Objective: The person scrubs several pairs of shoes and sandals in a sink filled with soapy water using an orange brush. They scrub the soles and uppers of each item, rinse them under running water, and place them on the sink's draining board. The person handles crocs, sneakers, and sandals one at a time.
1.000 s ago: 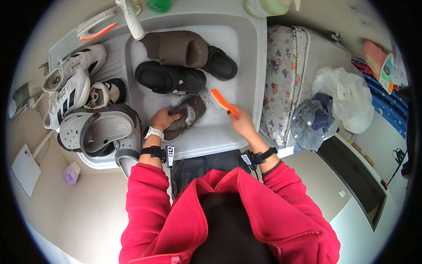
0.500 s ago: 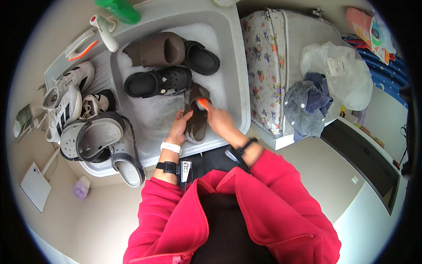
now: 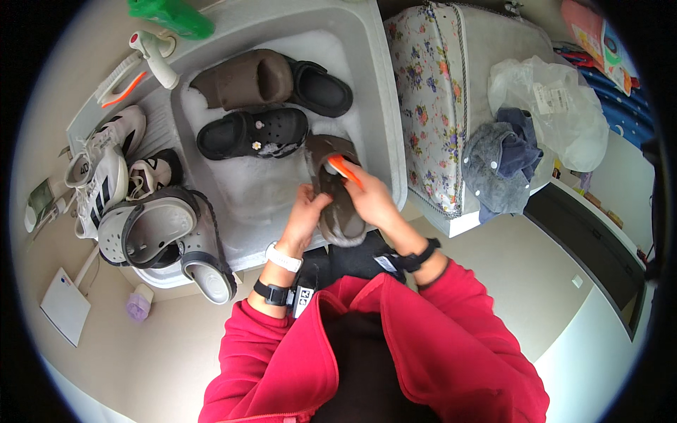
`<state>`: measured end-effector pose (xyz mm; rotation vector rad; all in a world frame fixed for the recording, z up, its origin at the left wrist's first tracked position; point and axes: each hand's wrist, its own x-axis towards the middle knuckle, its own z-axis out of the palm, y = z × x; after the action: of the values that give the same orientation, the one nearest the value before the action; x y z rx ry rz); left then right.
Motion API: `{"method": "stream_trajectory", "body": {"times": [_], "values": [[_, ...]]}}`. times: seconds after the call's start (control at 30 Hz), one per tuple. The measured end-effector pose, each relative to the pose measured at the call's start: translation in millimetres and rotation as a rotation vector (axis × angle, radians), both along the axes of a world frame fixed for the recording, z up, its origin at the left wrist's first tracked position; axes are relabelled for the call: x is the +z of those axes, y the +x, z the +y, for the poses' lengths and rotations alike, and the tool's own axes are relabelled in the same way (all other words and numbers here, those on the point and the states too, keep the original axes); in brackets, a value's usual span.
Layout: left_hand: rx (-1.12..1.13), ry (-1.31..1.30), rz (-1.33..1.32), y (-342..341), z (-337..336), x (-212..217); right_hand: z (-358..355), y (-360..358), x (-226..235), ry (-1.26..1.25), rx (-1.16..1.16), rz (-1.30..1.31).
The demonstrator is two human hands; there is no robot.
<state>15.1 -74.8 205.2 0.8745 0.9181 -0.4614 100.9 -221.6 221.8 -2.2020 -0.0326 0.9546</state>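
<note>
- Brown slide (image 3: 342,215), wet and soapy-looking, sits just right of the frame's centre, over the lower rim of the grey sink (image 3: 384,113); it bears no writing that I can make out.
- Left hand (image 3: 305,213): thumb and fingers grip the left edge of that slide; some fingers are hidden.
- Right hand (image 3: 374,203): closed around an orange brush (image 3: 347,171), whose head lies at the slide's opening. Both hands are close together but not joined.
- Each wrist carries a strapped device with a small black-and-white printed tag, the left one (image 3: 303,301) and the right one (image 3: 386,264); a white watch (image 3: 283,258) sits above the left strap.
- In the upper middle, a second brown slide (image 3: 236,84) and two black clogs (image 3: 278,132) (image 3: 321,90) lie in suds; small charms dot the nearer clog.
- At the left, white sneakers (image 3: 109,176) show black stripes and dark printed characters, beside grey clogs (image 3: 116,236).
- At the upper right, a clear plastic bag (image 3: 585,123) bears a pale label (image 3: 552,98), its print too small to read; a colourful printed package (image 3: 592,35) is above it.
</note>
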Motion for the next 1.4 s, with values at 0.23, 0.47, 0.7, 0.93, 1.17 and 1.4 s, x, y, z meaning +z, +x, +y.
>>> {"method": "stream_trajectory", "body": {"times": [0.23,0.47,0.7,0.93,1.17,1.4], "values": [[0.125,0.2,-0.104,-15,20,29,-14,12,76,0.308,0.101,0.09],[0.254,0.682,-0.141,-41,67,-7,10,29,20,0.022,0.395,0.241],[0.277,0.523,-0.154,-38,81,-32,-8,40,-70,-0.316,0.588,0.144],[0.274,0.344,-0.083,-42,97,6,2,28,-94,-0.107,0.138,0.356],[0.021,0.444,-0.072,-46,112,33,-10,66,32,-0.132,0.073,-0.078],[-0.247,0.514,-0.151,-58,125,62,65,142,47,0.161,0.569,-0.778]]}}
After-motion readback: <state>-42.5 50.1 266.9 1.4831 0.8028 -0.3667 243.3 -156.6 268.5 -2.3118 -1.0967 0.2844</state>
